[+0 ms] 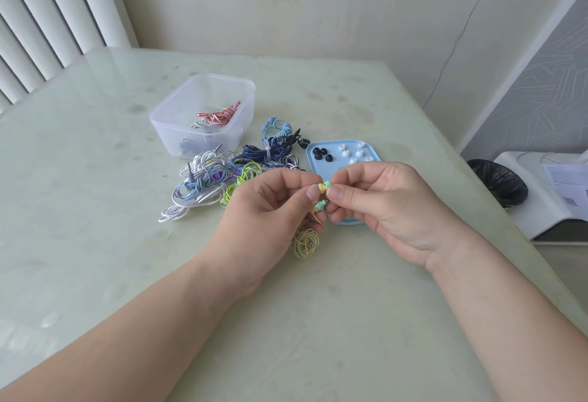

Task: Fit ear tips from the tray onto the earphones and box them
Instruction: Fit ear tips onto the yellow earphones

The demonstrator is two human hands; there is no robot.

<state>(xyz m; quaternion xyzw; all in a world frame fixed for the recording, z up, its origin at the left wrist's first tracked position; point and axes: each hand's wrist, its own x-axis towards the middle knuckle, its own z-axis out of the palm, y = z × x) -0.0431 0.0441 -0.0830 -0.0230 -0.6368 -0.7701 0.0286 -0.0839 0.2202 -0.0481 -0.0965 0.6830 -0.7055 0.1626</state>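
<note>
My left hand point(270, 207) pinches a yellow earbud point(320, 186) of a yellow-green earphone whose coiled cable point(305, 242) hangs down to the table. My right hand point(381, 201) pinches a mint-green ear tip point(327, 184) against that earbud. A second bud with a green tip point(320, 205) sits just below, between my fingers. Behind my right hand lies the light blue tray point(313, 164) with three black ear tips point(321, 153) and several white ear tips point(353, 155). A clear plastic box point(203, 115) at the back holds a red-and-white earphone point(219, 116).
A heap of coiled earphones point(229, 172) in white, blue, purple, green and dark colours lies between the box and the tray. The pale green table point(95, 210) ends at the right, where a black bin point(499, 185) and a white appliance point(547, 198) stand below.
</note>
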